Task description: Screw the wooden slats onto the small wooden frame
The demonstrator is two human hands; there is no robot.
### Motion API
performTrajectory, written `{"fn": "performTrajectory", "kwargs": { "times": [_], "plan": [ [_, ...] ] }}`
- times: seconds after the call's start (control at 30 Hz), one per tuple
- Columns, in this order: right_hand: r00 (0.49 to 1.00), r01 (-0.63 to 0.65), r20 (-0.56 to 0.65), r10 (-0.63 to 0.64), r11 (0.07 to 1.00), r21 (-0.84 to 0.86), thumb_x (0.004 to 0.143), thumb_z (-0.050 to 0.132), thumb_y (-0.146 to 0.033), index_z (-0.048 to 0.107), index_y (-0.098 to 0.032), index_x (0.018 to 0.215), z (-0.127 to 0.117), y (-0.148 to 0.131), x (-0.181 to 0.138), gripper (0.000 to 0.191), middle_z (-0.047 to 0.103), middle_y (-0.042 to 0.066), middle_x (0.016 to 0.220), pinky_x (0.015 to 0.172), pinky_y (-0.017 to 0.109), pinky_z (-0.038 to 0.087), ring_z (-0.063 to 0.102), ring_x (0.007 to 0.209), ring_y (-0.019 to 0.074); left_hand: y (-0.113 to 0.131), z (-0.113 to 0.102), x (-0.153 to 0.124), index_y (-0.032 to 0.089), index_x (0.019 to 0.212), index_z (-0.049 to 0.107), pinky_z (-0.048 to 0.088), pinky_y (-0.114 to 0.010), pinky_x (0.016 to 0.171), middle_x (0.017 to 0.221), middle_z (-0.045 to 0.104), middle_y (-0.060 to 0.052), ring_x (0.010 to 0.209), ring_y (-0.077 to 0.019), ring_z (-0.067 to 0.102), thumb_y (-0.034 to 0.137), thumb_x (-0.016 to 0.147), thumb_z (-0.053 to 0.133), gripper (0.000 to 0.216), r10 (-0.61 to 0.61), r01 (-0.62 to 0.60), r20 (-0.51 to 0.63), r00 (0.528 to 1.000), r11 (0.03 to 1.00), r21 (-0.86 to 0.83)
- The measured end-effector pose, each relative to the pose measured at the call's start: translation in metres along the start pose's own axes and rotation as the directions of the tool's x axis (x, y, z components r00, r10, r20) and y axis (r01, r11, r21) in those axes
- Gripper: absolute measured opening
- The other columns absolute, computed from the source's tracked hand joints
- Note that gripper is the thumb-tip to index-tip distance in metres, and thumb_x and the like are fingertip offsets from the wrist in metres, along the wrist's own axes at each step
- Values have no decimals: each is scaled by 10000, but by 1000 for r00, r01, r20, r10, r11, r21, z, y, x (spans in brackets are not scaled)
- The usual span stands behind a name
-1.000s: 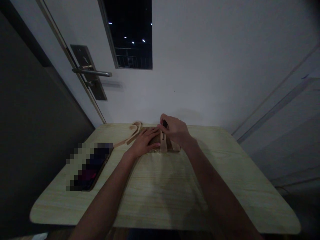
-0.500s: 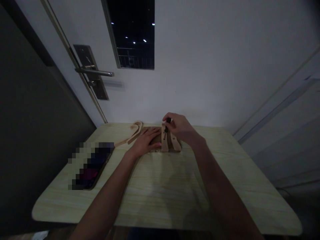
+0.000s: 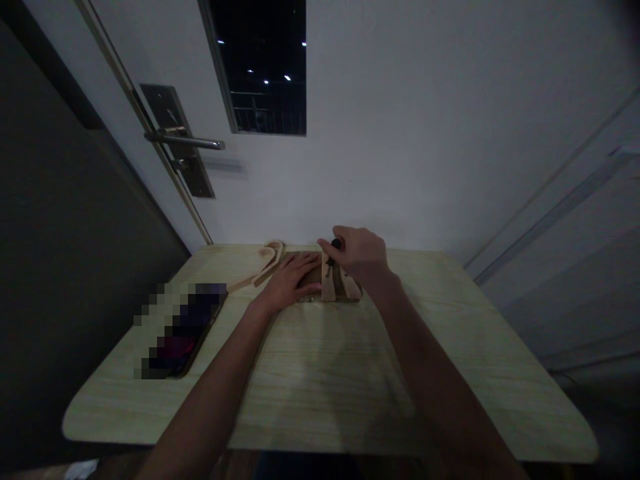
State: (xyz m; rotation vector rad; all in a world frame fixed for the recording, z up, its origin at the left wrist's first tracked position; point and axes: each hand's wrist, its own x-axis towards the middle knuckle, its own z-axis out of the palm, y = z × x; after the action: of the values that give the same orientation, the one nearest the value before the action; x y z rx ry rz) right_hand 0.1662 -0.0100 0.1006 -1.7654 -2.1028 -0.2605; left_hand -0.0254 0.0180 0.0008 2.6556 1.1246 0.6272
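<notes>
A small wooden assembly (image 3: 331, 285) of a flat base with upright pieces stands at the far middle of a light wood table (image 3: 330, 373). My left hand (image 3: 293, 275) lies flat on the base's left part, fingers stretched out. My right hand (image 3: 361, 252) is closed, pinching a small dark tool (image 3: 335, 245) at the top of an upright piece. Curved loose wooden pieces (image 3: 265, 262) lie on the table just left of my left hand.
A phone-like dark slab (image 3: 183, 330) lies at the table's left side. Behind the table is a white wall with a dark window (image 3: 263, 67). A door with a metal lever handle (image 3: 184, 141) stands at the left.
My right hand has turned on the dark tool, knuckles rolling over the top and shifting slightly right. My left hand stays flat on the base.
</notes>
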Motion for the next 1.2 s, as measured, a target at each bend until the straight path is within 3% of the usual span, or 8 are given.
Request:
{"fn": "performTrajectory", "kwargs": {
  "times": [0.17,0.5,0.63,0.7,0.87,1.03,1.2],
  "plan": [
    [998,64,16,-65,996,61,969,465,-425,603,-242,1148,-2,0,-2,291,701,28,814,559,275,221,599,729,172,0,0,0,234,1465,435,201,-559,1215,1546,432,-114,1460,-283,352,587,941,514,637,4,-4,-8,1000,1000,2],
    [982,160,41,-185,926,341,894,490,-167,676,-224,1181,-8,16,0,347,702,28,853,649,251,359,548,683,130,4,-2,-1,214,1458,442,239,-536,1208,1533,451,-118,1454,-279,361,581,946,508,633,5,-5,-13,1000,1000,2],
    [975,153,88,-203,905,397,897,562,-196,706,-198,1063,-9,23,4,219,692,20,827,649,241,357,534,680,119,3,-2,-1,224,1457,444,235,-533,1210,1529,458,-109,1449,-276,371,581,948,502,624,11,-11,-16,1000,1000,-6],
    [972,158,98,-212,907,391,902,599,-259,702,-201,1001,-9,24,5,154,676,8,791,630,238,339,525,673,117,1,-2,-1,220,1455,449,231,-537,1210,1531,455,-113,1450,-279,368,580,945,508,626,11,-11,-14,1000,1000,-6],
    [982,125,102,-162,947,297,912,582,-389,645,-204,936,-10,17,2,197,634,-13,711,567,251,264,485,622,119,-1,0,0,225,1454,450,227,-563,1204,1536,445,-119,1454,-291,360,596,939,507,637,11,-11,-13,1000,1000,-2],
    [994,72,70,-84,984,165,934,504,-425,648,-200,806,-8,5,0,296,686,22,808,579,272,250,546,706,140,0,-1,-1,228,1456,443,222,-562,1207,1536,447,-115,1458,-286,353,611,940,492,644,17,-17,-16,1000,1000,-4],
    [994,-93,62,92,995,20,972,423,-484,695,-208,909,0,5,0,393,728,76,955,605,282,282,616,816,184,-2,0,0,232,1461,439,204,-565,1214,1537,444,-117,1454,-288,362,629,935,486,661,4,-4,-5,1000,1000,-6]
  ]
}}
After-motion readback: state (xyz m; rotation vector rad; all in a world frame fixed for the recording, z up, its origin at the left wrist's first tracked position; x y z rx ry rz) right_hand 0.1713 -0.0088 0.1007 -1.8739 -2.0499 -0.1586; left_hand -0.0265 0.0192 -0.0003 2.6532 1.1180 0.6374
